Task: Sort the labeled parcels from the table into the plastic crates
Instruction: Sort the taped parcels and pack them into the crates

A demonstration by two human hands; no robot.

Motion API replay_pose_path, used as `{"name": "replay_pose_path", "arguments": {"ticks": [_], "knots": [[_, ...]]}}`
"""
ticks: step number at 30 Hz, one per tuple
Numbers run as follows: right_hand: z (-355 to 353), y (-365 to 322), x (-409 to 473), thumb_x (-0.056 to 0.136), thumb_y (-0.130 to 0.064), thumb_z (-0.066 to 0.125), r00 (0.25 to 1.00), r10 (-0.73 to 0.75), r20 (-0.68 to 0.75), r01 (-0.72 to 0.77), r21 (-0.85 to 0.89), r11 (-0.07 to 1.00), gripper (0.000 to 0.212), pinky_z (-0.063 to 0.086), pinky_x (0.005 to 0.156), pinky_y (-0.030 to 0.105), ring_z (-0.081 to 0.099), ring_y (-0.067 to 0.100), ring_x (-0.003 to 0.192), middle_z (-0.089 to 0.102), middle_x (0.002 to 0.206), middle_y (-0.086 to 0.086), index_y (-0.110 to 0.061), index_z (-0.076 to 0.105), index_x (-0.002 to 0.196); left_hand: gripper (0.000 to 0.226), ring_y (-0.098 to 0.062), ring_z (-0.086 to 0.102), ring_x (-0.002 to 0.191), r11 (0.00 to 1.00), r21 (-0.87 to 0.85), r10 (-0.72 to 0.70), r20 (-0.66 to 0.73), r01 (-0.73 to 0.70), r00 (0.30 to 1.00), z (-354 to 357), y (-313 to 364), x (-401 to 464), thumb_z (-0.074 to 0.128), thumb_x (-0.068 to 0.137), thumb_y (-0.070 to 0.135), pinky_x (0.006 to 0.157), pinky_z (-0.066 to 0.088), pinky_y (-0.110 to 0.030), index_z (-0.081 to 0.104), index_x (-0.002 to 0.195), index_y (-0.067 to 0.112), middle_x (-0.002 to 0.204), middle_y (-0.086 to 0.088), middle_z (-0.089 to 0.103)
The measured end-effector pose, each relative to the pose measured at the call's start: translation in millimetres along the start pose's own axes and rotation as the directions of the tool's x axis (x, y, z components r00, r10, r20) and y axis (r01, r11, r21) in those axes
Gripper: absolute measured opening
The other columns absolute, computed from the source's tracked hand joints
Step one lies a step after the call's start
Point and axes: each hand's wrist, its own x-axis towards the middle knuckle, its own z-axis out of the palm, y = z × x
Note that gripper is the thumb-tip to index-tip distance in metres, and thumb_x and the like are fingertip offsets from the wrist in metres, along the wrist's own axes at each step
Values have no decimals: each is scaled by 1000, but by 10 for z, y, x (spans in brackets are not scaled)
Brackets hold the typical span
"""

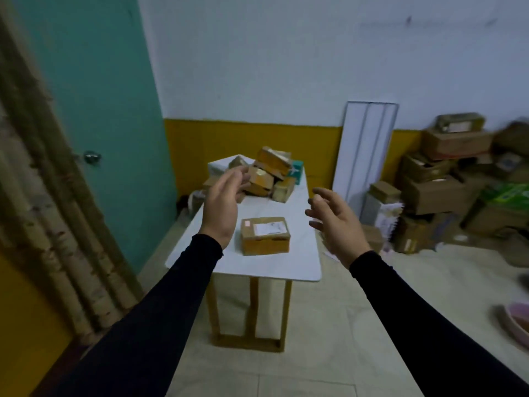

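Two hands in black sleeves are held out above a white surface [303, 253] carried on wooden legs. The left hand [221, 206] is raised over the surface's left edge with its fingers [239, 176] relaxed and slightly bent, grasping nothing. The right hand [333, 222] is held beyond the right edge, its fingers [320, 196] spread and loosely curved, likewise empty. Between the two hands, and touched by neither, a labeled cardboard parcel [264, 235] lies flat on the near half of the surface, its white label facing up (a small pink sticker is seen at its left corner). At the far end a heap of cardboard parcels [269, 174] is piled, with a teal box [297, 171] at its right side. A teal door [94, 110] with a round knob is seen at left, beside a patterned curtain [37, 181]. A white panel [365, 150] leans against the wall, and stacked cartons [446, 184] fill the floor at right. The plastic crates cannot be made out.
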Motion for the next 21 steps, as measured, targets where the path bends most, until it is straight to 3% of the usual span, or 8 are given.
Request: {"name": "replay_pose_path", "arguments": {"ticks": [4, 10, 13, 18, 21], "knots": [[-274, 231, 567, 100, -40, 52, 998, 44, -46, -48, -81, 996, 34, 54, 90, 34, 64, 13, 106, 66, 117, -1, -26, 57, 130, 28, -16, 60, 115, 998, -20, -61, 15, 61, 998, 315, -402, 626, 36, 106, 28, 106, 44, -38, 60, 120, 21, 121, -3, 65], [-722, 616, 1601, 101, -35, 50, 994, 76, -74, -85, -122, 989, 22, 52, 89, 29, 62, 7, 105, 61, 110, -17, -31, 55, 123, 32, -13, 60, 116, 993, -29, -110, 33, 111, 993, 917, -999, 1559, 36, 106, 28, 102, 44, -30, 59, 126, 19, 121, 0, 65], [-962, 902, 2153, 101, -37, 49, 996, 74, -54, -81, -141, 987, 25, 52, 88, 28, 62, 7, 106, 62, 110, -16, -30, 57, 124, 31, -12, 60, 115, 993, -9, -121, 12, 121, 993, 1227, -1317, 1985, 38, 105, 29, 104, 44, -32, 60, 125, 19, 119, 2, 66], [-1296, 1353, 3188, 101, -39, 50, 993, 95, 66, -86, -127, 988, 33, 53, 91, 31, 63, 12, 109, 63, 115, -9, -24, 56, 129, 33, -14, 60, 117, 993, 46, -105, -139, 112, 985, 1647, -1804, 2563, 37, 106, 28, 106, 44, -34, 61, 126, 18, 124, -1, 65], [-1368, 1561, 3716, 100, -42, 50, 968, 126, 219, -86, -183, 979, 30, 53, 96, 37, 62, 12, 110, 62, 117, -8, -27, 58, 125, 32, -14, 61, 114, 985, 39, -152, -284, 170, 947, 1795, -2025, 2775, 38, 105, 24, 103, 45, -32, 60, 127, 14, 121, -1, 66]]}}
